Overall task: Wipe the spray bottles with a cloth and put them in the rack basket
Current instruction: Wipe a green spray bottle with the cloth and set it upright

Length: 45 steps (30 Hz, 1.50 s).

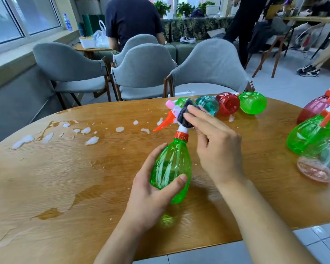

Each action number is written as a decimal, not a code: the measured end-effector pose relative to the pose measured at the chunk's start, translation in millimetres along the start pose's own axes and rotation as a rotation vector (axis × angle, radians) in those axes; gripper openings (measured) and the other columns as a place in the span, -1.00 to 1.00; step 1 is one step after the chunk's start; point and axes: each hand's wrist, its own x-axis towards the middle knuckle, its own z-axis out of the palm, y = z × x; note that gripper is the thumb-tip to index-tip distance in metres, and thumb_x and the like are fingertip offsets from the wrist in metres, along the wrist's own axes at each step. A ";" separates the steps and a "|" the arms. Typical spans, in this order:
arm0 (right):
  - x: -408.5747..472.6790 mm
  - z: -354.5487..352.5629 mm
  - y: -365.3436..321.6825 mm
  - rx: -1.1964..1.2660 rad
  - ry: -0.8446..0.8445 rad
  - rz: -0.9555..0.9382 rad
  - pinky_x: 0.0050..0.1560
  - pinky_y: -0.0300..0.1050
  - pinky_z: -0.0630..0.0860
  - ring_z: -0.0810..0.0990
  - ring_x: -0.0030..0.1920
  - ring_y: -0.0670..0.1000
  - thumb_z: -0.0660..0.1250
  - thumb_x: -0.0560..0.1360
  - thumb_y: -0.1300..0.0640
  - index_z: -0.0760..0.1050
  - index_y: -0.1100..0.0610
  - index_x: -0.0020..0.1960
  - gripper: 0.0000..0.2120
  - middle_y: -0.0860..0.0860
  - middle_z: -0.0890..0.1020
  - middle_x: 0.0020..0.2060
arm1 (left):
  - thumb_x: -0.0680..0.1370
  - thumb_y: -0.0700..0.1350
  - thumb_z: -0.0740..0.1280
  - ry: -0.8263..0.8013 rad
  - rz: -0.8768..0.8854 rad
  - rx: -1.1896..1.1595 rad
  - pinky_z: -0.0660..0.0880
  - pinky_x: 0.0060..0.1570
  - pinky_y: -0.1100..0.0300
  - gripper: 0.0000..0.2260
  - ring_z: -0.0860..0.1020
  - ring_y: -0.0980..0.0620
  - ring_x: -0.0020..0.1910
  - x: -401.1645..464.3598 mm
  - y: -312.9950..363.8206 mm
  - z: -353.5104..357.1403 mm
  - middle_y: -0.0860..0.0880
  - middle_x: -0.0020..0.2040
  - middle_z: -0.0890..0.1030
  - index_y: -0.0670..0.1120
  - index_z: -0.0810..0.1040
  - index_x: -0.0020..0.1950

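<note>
From the head view, the left hand (152,195) grips a green spray bottle (171,166) round its lower body, thumb curled across the front and fingers wrapped behind, holding it tilted just above the wooden counter (65,178) with the nozzle pointing toward 11 o'clock. The right hand (215,141) presses a dark grey cloth (185,116) against the bottle's white and orange spray head (171,119), the fingers laid fairly straight along the cloth; how the thumb holds it is hidden.

At 12 o'clock from the held bottle, four more bottles lie on their sides in a row near the counter's far edge: a green one (181,101) partly hidden behind the cloth, a teal bottle (208,104), a red bottle (228,103) and another green bottle (252,102), each touching or just beside its neighbour. At 3 o'clock, by the right edge of the frame, a cluster of bottles sits close together: a purple-red one (312,111), a green one (309,136) and a pale pink one (316,170).

White foam blobs (91,140) and wet patches (51,212) spread over the counter from 9 to 11 o'clock. Grey chairs (141,67) stand beyond the counter.
</note>
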 end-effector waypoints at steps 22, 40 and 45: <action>21.7 -33.2 28.1 0.441 -0.150 0.411 0.22 -0.42 0.47 0.66 0.13 -0.30 0.29 0.64 0.41 0.68 -0.05 0.17 -0.60 -0.23 0.72 0.05 | 0.35 0.07 0.59 -0.025 -0.060 -0.162 0.65 0.10 0.16 -0.37 0.70 0.00 0.23 1.5 5.5 1.6 0.06 0.27 0.71 0.26 0.57 0.42; -13.9 -49.9 -48.2 0.551 -0.335 0.204 0.39 -0.22 0.48 0.61 0.31 -0.20 0.31 0.62 0.43 0.72 0.03 0.23 -0.61 -0.20 0.70 0.21 | 0.50 0.22 0.44 0.201 -0.129 -0.361 0.66 -0.22 0.00 -0.41 0.71 0.00 0.21 -9.8 64.2 -11.2 0.13 0.38 0.63 0.34 0.42 0.53; -4.0 -67.7 -64.4 0.550 -0.258 0.287 0.28 -0.40 0.46 0.62 0.25 -0.28 0.30 0.64 0.42 0.72 0.08 0.23 -0.64 -0.20 0.71 0.17 | 0.44 0.22 0.52 0.067 -0.015 -0.224 0.71 -0.16 -0.05 -0.28 0.64 0.19 0.25 -39.1 93.3 -13.8 0.42 0.34 0.54 0.42 0.34 0.56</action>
